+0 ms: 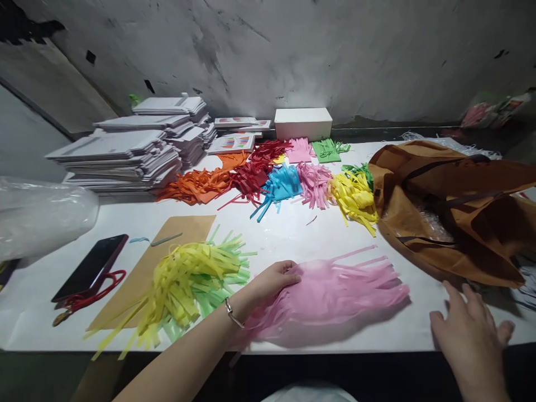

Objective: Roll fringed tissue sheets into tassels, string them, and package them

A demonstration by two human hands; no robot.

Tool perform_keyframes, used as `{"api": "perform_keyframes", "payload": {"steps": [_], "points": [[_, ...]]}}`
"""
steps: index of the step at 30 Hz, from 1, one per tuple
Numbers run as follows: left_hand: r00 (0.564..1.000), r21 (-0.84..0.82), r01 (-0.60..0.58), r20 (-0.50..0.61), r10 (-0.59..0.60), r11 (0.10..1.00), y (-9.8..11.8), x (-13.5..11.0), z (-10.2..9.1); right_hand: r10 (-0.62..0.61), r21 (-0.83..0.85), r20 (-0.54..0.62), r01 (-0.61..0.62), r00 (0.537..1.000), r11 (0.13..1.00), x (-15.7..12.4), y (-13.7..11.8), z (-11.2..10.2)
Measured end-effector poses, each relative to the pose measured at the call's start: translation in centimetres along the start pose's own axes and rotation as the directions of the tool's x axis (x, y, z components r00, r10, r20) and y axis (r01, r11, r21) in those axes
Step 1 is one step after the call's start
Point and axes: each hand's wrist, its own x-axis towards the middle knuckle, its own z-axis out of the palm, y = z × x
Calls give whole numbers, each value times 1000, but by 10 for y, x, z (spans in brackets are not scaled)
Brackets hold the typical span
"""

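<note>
My left hand [281,279], with a silver bracelet at the wrist, pinches the upper left part of a pink fringed bundle [330,290]. The bundle spreads over the front of the table, its loose strips fanning right and slightly blurred. To the right, my right hand [471,329] is apart from the bundle, fingers spread, holding nothing, near the lower edge of a brown fabric bag [402,206]. Left of my left hand, a yellow fringed bundle [180,279] lies over light green strips [218,293].
Small fringed bundles in orange [196,187], dark red [253,176], blue [282,183] and yellow [355,198] line the table's back. Behind are paper stacks [121,148] and a white box [304,124]. A phone [92,265] and brown envelope [129,301] lie left.
</note>
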Motion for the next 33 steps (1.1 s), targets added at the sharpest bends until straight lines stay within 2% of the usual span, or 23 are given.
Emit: {"api": "perform_keyframes", "payload": {"steps": [2,3,4,5,6,7,8,9,10,13,14,16,18,19,22,25,29,33], "points": [[1000,70,-16,-7,17,997,1,2,1,-126,176,-65,136,990,975,-1,-19,-17],[1000,112,-26,-12,28,993,2,3,2,-250,304,-78,262,965,916,-4,-36,-25],[999,158,-39,-18,42,987,3,4,2,-415,422,-128,428,901,799,-8,-57,-32],[998,205,-54,-24,60,977,5,4,2,-600,491,-125,575,790,655,-13,-79,-36],[996,252,-71,-29,81,965,8,4,2,-724,511,-90,656,684,556,-17,-101,-38],[994,300,-91,-33,105,950,11,3,1,-778,518,-91,696,622,497,-22,-120,-36],[990,348,-112,-38,133,931,14,0,0,-804,523,-96,717,587,461,-26,-135,-32],[985,395,-135,-48,167,909,17,-3,0,-807,523,-119,728,578,444,-30,-147,-25],[977,438,-157,-64,205,885,20,-8,1,-793,522,-161,733,587,437,-33,-154,-17],[926,570,-232,-118,359,788,24,-29,9,-743,525,-261,736,617,427,-40,-161,8],[897,643,-280,-90,433,713,23,-37,14,-736,527,-271,735,621,426,-41,-160,13],[831,789,-374,53,553,488,15,-50,26,-731,534,-271,730,626,427,-42,-157,17],[774,868,-420,191,604,263,1,-58,37,-730,547,-258,719,633,430,-41,-154,14],[757,885,-415,208,620,210,-7,-60,40,-732,554,-246,712,635,432,-40,-152,11],[703,913,-369,151,695,174,-32,-59,41,-754,572,-185,693,630,438,-37,-146,2],[640,923,-335,75,764,191,-50,-56,28,-779,573,-145,693,611,437,-36,-139,-3],[590,956,-214,-39,806,202,-57,-60,-6,-766,574,-167,693,621,436,-38,-138,-3],[580,981,35,-176,795,192,-47,-81,-52,-740,575,-196,687,643,444,-41,-141,-1]]}}
